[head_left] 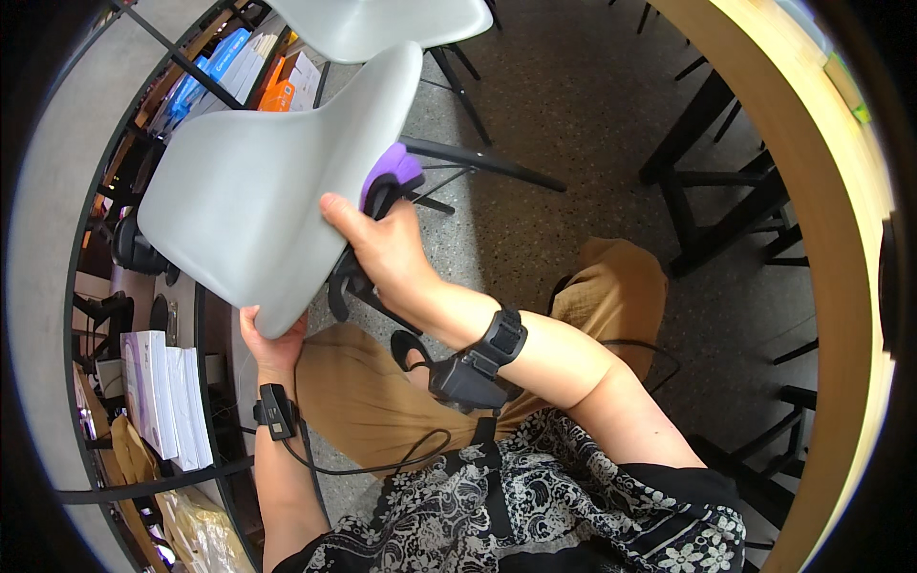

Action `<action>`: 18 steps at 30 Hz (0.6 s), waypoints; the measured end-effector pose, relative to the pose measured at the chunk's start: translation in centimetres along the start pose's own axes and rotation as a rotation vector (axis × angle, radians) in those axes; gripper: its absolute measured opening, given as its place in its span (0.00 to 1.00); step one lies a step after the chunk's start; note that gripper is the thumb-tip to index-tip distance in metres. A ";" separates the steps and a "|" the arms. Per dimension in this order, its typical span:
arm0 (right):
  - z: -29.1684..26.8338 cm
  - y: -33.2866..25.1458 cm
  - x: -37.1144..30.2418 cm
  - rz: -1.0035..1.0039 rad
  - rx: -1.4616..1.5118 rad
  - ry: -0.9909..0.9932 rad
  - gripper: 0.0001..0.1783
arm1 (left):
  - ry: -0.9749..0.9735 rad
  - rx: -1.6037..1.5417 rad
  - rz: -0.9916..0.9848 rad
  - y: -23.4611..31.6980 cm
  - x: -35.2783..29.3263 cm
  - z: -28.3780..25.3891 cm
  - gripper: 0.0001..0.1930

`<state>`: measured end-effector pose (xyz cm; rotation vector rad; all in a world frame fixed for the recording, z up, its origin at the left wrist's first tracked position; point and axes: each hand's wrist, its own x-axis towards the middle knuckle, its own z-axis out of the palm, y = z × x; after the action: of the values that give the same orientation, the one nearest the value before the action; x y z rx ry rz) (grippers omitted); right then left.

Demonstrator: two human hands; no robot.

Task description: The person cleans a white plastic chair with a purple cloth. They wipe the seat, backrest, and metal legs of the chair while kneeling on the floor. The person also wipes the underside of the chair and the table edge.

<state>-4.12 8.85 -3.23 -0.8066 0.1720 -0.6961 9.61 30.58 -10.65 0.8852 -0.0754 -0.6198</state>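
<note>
A light grey moulded chair (pixel 248 181) with dark legs is tilted over on its side in front of me. My left hand (pixel 274 342) grips its near lower edge, thumb on top and fingers curled underneath. Farther along the same rim, my right hand (pixel 387 244) is closed with its thumb on the grey shell; its other fingers are mostly hidden. Just beyond that hand, a soft purple thing (pixel 394 172) with a black curved part shows beside the chair's underside. Whether the right hand also touches it, I cannot tell.
A second grey chair (pixel 382 24) stands beyond. Along the left runs a dark-framed shelf with white books (pixel 167 396), an orange box (pixel 279 95) and blue packages (pixel 224 55). A curved wooden table (pixel 812 191) with black legs borders the right. My knees are close below the chair.
</note>
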 end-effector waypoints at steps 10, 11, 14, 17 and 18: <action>1.1 1.8 -0.1 -0.005 -0.056 0.011 0.20 | 0.157 0.129 -0.214 0.2 -1.5 2.1 0.31; 1.2 1.9 0.0 -0.001 -0.048 0.007 0.20 | 0.178 0.173 -0.286 1.0 -2.5 3.2 0.35; 1.8 1.9 -0.1 0.005 -0.028 -0.010 0.20 | -0.355 0.727 -0.524 5.9 -5.5 2.5 0.47; 1.9 2.4 0.0 -0.024 -0.027 -0.014 0.20 | -0.590 0.840 0.005 8.9 -6.9 4.6 0.46; 1.9 2.6 0.0 -0.033 -0.022 -0.019 0.20 | -0.557 0.938 0.198 9.5 -6.8 5.6 0.43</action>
<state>-2.10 11.27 -3.79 -0.8389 0.1498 -0.7184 6.78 34.72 1.28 1.5525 -1.0092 -0.6269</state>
